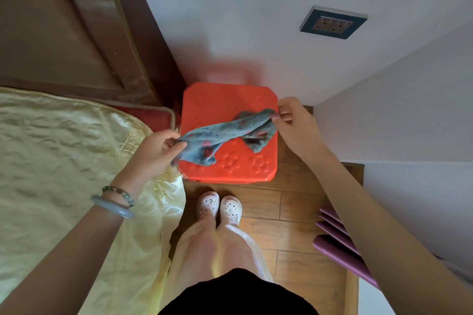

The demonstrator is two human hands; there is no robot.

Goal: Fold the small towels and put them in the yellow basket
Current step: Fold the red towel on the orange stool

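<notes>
A small grey-blue towel (225, 132) with pink spots hangs stretched between my two hands above a red plastic stool (230, 100). My left hand (156, 151) pinches its left corner at the stool's near left edge. My right hand (294, 123) pinches the opposite corner at the stool's right edge. The towel sags in the middle and its loose ends droop onto the stool top. No yellow basket is in view.
A bed with a pale yellow satin cover (64, 161) lies to the left, with a dark wooden headboard (64, 20) behind it. White walls with a socket plate (334, 22) close in behind the stool. Purple slats (337, 245) stand at the right. My feet (220, 207) are on the wooden floor.
</notes>
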